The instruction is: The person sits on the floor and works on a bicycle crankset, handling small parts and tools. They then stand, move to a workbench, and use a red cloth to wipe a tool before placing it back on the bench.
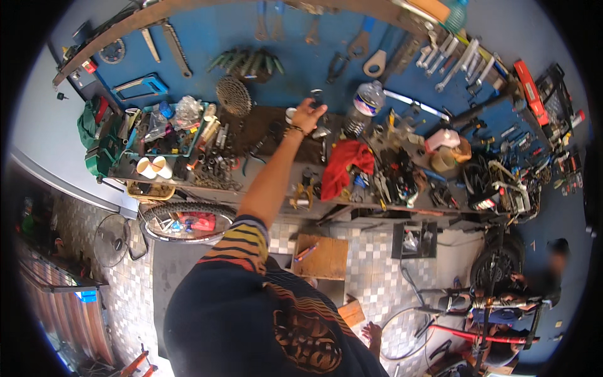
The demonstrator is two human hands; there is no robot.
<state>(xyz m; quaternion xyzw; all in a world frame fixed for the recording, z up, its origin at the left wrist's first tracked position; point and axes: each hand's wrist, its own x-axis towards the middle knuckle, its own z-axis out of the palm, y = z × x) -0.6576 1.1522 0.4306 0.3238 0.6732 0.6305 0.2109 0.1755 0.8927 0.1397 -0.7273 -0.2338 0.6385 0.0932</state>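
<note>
My left hand (306,117) is stretched out over the back of the workbench, closed on a small dark round object (317,97) whose kind I cannot make out. A white cup-like piece (290,115) sits just beside its wrist. To the right of this hand stands a large clear plastic bottle (369,100). A red cloth (347,166) lies nearer the bench's front edge. Low at my right side hangs my right hand (372,332), fingers apart and holding nothing, close to a wooden block (352,312).
Tools and bike parts crowd the bench, with a cassette (233,96) against the blue wall. Below are a bicycle wheel (185,221), a wooden stool (321,256) and a black bin (415,240). At right, another person (553,276) is beside a red bicycle frame (461,333).
</note>
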